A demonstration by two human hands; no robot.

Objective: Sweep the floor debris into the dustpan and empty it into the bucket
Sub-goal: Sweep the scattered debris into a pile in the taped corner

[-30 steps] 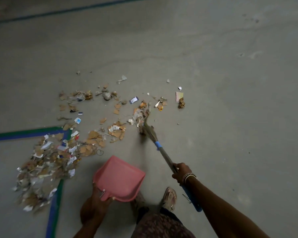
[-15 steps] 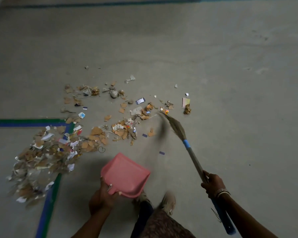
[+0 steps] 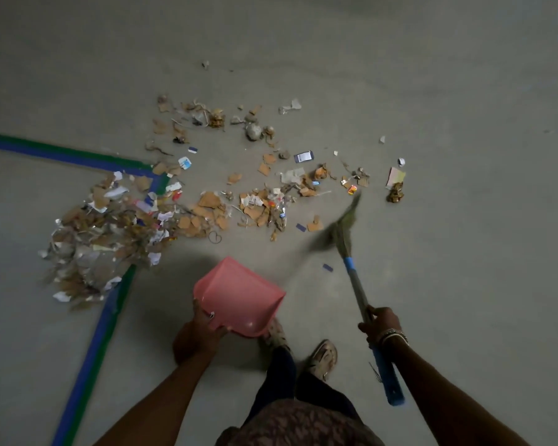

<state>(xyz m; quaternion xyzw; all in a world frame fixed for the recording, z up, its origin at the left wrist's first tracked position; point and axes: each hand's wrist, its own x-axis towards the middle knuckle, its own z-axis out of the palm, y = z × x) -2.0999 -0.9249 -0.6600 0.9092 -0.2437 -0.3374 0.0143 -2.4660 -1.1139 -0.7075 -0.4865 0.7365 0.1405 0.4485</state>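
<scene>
Broom head (image 3: 343, 230) has swung out to the right edge of the scattered scraps. A second ago it was buried in the middle of them, and now the bristles are just a motion-blurred smear right of centre frame. The right hand (image 3: 380, 323), bangles (image 3: 392, 336) on the wrist, has its fingers wrapped tight round the broom handle low down. The blue grip end (image 3: 388, 378) pokes out behind it toward the bottom of the frame, and there's a blue tape band (image 3: 349, 263) just below the bristles.

The only container showing is the pink dustpan (image 3: 239, 291), lower centre. The left hand (image 3: 197, 336) grips it by the near edge, thumb on top. The pan shows nothing but bare pink plastic, and its mouth points up and left toward the mess. Can't tell if the front lip touches the floor (image 3: 432, 91).

All the debris is on the grey concrete. The big heap (image 3: 103, 239) at mid-left is torn brown cardboard, white paper scraps and crinkly silvery bits, and it sits over the corner of the blue and green tape lines (image 3: 91, 349). A looser trail (image 3: 261, 204) of cardboard flakes and little coloured wrappers runs right from it across the centre.

Stragglers:
- A blue-and-white card (image 3: 303, 156) above the trail.
- A pale yellow-pink slip (image 3: 396, 177) with a crumpled brown lump (image 3: 395, 193) just below it, at the far right.
- A rubber band loop (image 3: 215, 237) near the heap.
- One dark blue chip (image 3: 327, 268) between the dustpan and the broom.

Sandalled feet (image 3: 324, 352) at the bottom centre.
</scene>
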